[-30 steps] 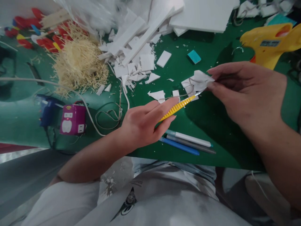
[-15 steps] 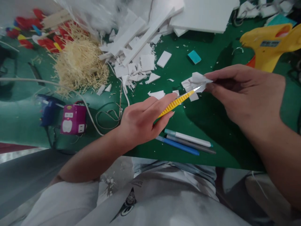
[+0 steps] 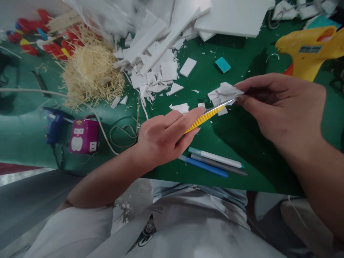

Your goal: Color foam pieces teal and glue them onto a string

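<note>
My left hand is closed around a yellow utility knife, its blade pointing up and to the right. Between the thumb and fingertips of my right hand is a small white foam piece. The blade lies against the near side of this piece, close to my right fingertips. Behind and below it, more white scraps rest on the green table, partly covered. Near my left wrist lie several pens, among them a blue pen and a white pen.
A yellow glue gun stands at the right. White foam offcuts are heaped at the back, beside a nest of straw. A purple power adapter and a pale cable occupy the left. One turquoise block lies behind the scraps.
The knife has slid slightly up and to the right along the white foam piece, with my left fingers following. My right hand stays nearly where it was.
</note>
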The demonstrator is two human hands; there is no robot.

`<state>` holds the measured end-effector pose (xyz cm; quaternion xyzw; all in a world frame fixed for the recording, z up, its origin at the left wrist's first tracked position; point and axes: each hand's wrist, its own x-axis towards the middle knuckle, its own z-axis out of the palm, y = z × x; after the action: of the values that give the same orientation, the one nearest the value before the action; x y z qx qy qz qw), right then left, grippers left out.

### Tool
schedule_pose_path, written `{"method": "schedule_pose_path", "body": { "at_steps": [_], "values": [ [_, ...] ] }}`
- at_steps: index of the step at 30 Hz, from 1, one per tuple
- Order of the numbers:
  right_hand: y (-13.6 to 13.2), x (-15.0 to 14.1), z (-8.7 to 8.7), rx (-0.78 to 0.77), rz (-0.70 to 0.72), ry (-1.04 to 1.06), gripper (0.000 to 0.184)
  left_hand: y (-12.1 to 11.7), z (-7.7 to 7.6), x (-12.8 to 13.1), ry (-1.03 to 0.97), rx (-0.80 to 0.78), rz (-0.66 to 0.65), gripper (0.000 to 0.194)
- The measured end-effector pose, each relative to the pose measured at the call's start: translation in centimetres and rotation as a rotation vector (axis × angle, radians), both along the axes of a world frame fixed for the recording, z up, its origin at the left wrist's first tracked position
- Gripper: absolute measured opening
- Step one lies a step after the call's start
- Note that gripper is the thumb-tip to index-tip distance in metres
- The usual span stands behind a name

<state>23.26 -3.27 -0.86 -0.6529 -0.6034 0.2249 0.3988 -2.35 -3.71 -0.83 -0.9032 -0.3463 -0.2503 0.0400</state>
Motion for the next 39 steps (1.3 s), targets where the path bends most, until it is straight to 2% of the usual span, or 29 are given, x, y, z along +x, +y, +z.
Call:
{"method": "schedule_pose_path", "body": {
  "at_steps": [6, 12, 17, 24, 28, 34, 39],
  "values": [
    [0.04, 0.03, 0.05, -0.054, -0.023, 0.033, 0.02, 0.09, 0.05, -0.04, 0.022, 0.007, 0.006, 0.03],
    [0.22, 0.45, -0.63, -0.018, 0.028, 0.054, 0.025, 0.05, 0.04, -0.05, 0.049, -0.008, 0.015, 0.032],
    [0.32, 0.52, -0.86, -0.018, 0.014, 0.066, 0.025, -0.02, -0.02, 0.11, 0.093, -0.019, 0.064, 0.032],
    [0.32, 0.38, -0.67, -0.046, -0.003, 0.097, 0.025, 0.11, 0.17, 0.02, 0.062, 0.001, 0.016, 0.031],
    [0.1, 0.22, -0.47, -0.034, -0.021, 0.05, 0.025, -0.01, 0.15, 0.07, 0.002, -0.022, -0.032, 0.028],
    [-0.18, -0.04, -0.14, -0.023, -0.009, -0.047, 0.019, -0.44, 0.13, 0.24, 0.011, -0.081, 0.025, 0.029],
    [-0.26, -0.12, -0.18, 0.007, 0.015, -0.104, 0.015, -0.42, 0.23, 0.32, -0.016, -0.093, -0.006, 0.028]
  ]
}}
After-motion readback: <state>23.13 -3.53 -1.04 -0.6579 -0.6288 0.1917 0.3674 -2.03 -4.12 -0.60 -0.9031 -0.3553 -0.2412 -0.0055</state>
